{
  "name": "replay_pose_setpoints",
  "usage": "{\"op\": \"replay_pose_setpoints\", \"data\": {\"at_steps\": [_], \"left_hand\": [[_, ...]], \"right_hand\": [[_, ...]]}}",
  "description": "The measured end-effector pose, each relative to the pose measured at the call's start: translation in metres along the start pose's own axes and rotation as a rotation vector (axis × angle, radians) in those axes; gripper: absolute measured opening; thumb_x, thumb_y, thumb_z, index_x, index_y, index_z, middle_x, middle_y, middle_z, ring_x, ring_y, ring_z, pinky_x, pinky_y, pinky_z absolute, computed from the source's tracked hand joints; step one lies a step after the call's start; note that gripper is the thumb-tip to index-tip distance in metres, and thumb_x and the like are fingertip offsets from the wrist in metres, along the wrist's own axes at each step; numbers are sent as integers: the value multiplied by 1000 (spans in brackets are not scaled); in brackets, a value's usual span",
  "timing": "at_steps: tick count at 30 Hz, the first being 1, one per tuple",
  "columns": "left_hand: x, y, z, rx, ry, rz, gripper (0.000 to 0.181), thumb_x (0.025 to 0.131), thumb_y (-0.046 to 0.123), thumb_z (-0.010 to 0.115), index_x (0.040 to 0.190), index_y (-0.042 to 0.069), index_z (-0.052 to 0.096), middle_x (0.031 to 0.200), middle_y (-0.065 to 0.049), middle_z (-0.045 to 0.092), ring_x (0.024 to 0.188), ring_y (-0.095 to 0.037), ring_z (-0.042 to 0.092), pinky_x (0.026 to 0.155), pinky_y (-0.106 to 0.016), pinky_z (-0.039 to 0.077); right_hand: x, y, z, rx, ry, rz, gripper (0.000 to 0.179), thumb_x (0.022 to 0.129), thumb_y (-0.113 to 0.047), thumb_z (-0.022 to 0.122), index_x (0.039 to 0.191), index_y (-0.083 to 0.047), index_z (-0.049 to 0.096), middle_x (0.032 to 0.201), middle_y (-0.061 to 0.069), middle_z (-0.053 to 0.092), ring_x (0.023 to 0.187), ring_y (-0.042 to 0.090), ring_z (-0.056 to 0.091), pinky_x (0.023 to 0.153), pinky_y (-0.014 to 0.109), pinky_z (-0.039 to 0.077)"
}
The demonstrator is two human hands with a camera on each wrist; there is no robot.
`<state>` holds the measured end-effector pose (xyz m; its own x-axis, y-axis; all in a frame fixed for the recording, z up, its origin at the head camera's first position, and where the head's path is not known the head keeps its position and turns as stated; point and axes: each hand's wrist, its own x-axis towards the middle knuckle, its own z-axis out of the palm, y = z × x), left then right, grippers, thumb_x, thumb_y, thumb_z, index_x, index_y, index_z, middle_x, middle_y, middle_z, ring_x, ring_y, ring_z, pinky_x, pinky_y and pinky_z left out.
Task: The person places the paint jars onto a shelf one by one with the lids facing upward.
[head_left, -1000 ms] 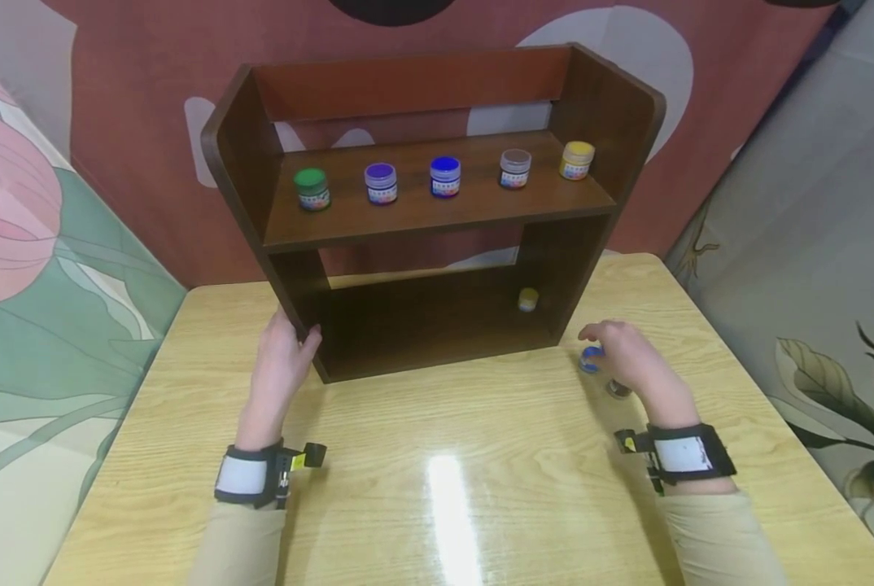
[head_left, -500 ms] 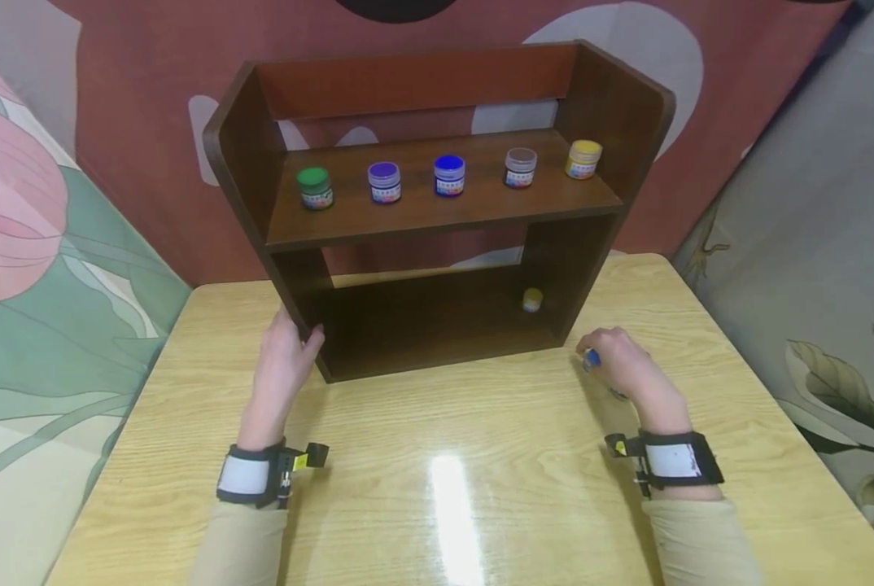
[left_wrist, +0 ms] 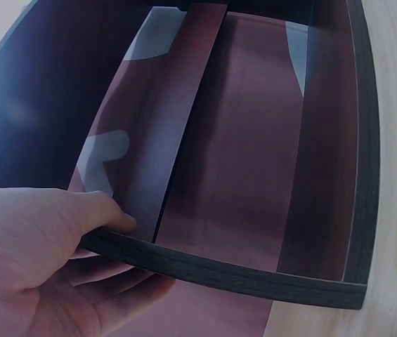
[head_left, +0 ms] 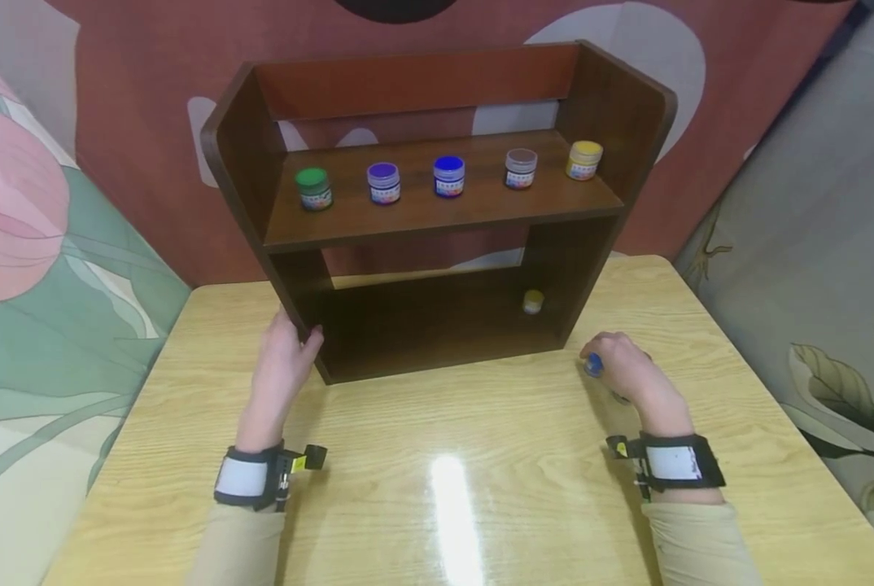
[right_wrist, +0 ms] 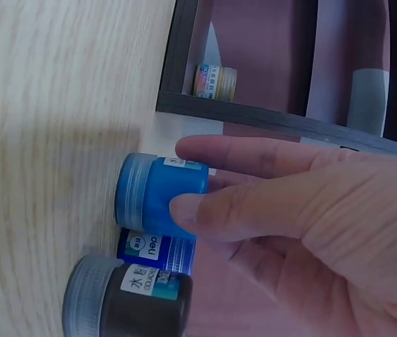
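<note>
My left hand (head_left: 283,358) grips the front edge of the left side panel of a dark brown shelf (head_left: 444,213). In the left wrist view its thumb (left_wrist: 107,210) lies inside the panel and the fingers outside. At the shelf's lower right, my right hand (head_left: 627,370) pinches a light blue paint jar (right_wrist: 173,193) between thumb and fingers, low over the table. Beside that jar are a dark blue jar (right_wrist: 145,247) and a dark brown or black jar (right_wrist: 142,298). From the head view, the right hand hides most of these jars.
On the upper board stand a green jar (head_left: 314,190), a purple jar (head_left: 383,183), a blue jar (head_left: 448,177), a dark jar (head_left: 521,168) and a yellow jar (head_left: 584,160). Another yellow jar (head_left: 532,302) is on the lower board. The wooden table (head_left: 378,456) extends in front.
My right hand has come down slightly over the blue jar, and its fingers have closed on it. The left hand keeps its grip on the panel. The head view has shifted a little.
</note>
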<state>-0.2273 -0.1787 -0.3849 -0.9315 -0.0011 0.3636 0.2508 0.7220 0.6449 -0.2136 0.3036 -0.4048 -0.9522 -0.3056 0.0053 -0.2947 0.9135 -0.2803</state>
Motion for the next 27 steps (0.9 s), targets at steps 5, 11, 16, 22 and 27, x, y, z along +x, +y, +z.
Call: {"op": "replay_pose_setpoints", "data": {"at_steps": [5,11,16,22,27], "left_hand": [[2,1,1,2,-6,-8,38,98,4,61,130,-9,46,121,-32,58,111,-47,60,91,-59,52],[2,1,1,-5,-9,-4,38,97,2,61,130,-10,46,121,-32,58,112,-47,59,92,-59,51],[1,0,1,-10,-10,-16,38,97,2,61,130,-10,46,121,-32,58,112,-48,59,92,-59,51],[-1,0,0,-13,-9,-14,38,97,2,62,129,-9,46,121,-32,58,112,-47,60,92,-59,51],[-1,0,0,-17,-8,-13,38,97,2,61,129,-10,46,121,-33,58,112,-48,60,91,-60,51]], "right_hand": [[1,4,-2,7,8,-14,35,75,29,61,102,9,72,110,32,66,108,52,60,93,59,51],[-2,4,-4,12,78,-104,33,80,19,71,112,14,67,109,33,63,103,51,61,90,59,52],[-5,0,-4,30,92,-118,41,84,13,73,123,16,62,109,33,58,101,49,60,87,57,53],[-7,-4,-4,49,88,-97,42,86,13,73,126,15,61,106,29,54,98,45,61,87,57,54],[-7,-6,-3,57,67,-89,40,87,14,71,126,9,65,101,24,51,92,37,58,80,52,57]]}}
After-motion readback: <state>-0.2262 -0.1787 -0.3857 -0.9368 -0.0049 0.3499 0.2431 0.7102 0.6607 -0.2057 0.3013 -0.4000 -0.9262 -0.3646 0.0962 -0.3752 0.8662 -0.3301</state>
